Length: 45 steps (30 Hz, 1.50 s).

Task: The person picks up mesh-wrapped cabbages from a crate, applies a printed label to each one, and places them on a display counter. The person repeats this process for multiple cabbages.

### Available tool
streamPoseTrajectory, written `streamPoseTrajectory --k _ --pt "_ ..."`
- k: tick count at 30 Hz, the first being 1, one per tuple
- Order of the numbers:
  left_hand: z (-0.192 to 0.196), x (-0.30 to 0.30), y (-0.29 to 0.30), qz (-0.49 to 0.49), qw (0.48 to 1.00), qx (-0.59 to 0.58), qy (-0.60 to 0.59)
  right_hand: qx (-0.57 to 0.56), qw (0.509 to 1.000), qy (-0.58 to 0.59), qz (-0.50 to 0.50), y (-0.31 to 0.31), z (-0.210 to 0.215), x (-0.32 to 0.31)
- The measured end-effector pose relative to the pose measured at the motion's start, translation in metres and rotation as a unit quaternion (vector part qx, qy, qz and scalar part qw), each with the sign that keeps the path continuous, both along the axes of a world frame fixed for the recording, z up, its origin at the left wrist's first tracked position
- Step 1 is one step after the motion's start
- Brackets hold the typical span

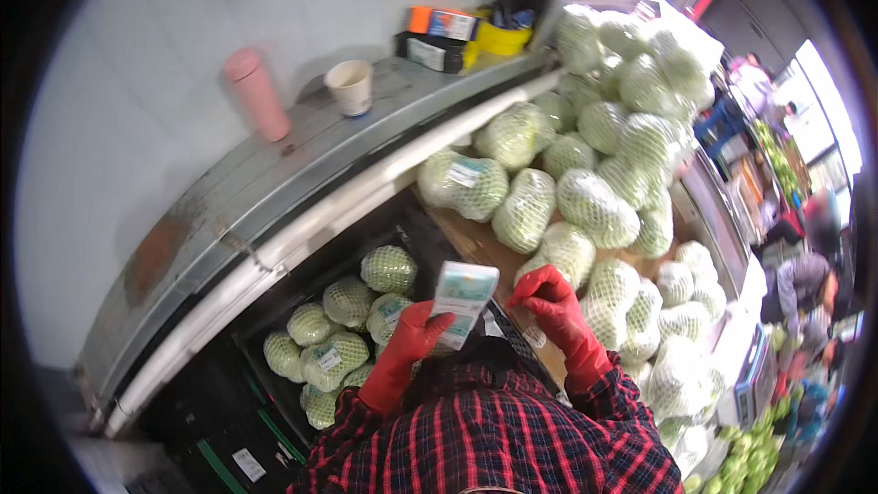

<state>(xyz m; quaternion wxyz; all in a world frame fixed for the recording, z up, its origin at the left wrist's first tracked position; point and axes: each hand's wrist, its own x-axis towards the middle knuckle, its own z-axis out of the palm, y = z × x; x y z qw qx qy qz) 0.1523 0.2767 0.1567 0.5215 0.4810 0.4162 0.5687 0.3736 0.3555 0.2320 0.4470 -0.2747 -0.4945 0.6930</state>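
Note:
In a red rubber glove, my left hand (407, 348) grips a stack of printed labels (466, 291), white and teal, in front of my chest. My right hand (553, 306), gloved alike, is raised beside the stack with its fingers pinched together; anything between the fingertips is too small to make out. Pale green cabbages (567, 206) in clear wrap and white netting are heaped on the table ahead and to the right. One cabbage (462, 183) in that heap bears a label. More netted cabbages (347, 302) lie in a black crate at my left, some of them labelled.
Along the wall runs a grey ledge (219, 174) carrying a pink bottle (258, 96), a paper cup (350, 90) and a yellow container (503, 39). A white pipe (338, 206) follows its edge. Stacked dark crates (215, 421) stand lower left. Several people work at far right.

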Motion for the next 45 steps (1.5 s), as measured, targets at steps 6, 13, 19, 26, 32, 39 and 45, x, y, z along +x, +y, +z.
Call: streamPoseTrajectory --k 6,13,19,26,32,39,45 --pt "0.010 0.006 0.007 0.007 0.998 -0.064 -0.004 -0.264 0.957 0.117 -0.031 -0.025 0.011 0.024" --pt "0.004 0.011 0.000 -0.009 0.997 -0.045 0.059 -0.109 0.981 -0.155 -0.042 -0.028 -0.006 0.028" --pt "0.001 0.010 -0.008 -0.075 0.993 -0.083 0.028 0.063 0.980 -0.171 -0.077 0.002 0.025 0.016" --pt "-0.002 0.023 0.000 -0.031 0.992 -0.011 0.126 0.303 0.842 -0.445 0.033 0.012 0.037 -0.012" --pt "0.017 0.049 0.023 -0.041 0.995 -0.020 0.091 0.392 0.801 -0.438 0.115 -0.001 0.024 -0.007" --pt "-0.006 0.060 0.017 0.050 0.989 -0.138 0.022 0.370 0.830 -0.414 0.056 0.028 0.006 0.023" --pt "-0.003 0.069 0.028 0.049 0.995 0.009 0.083 0.281 0.851 -0.419 0.144 0.042 0.036 0.012"
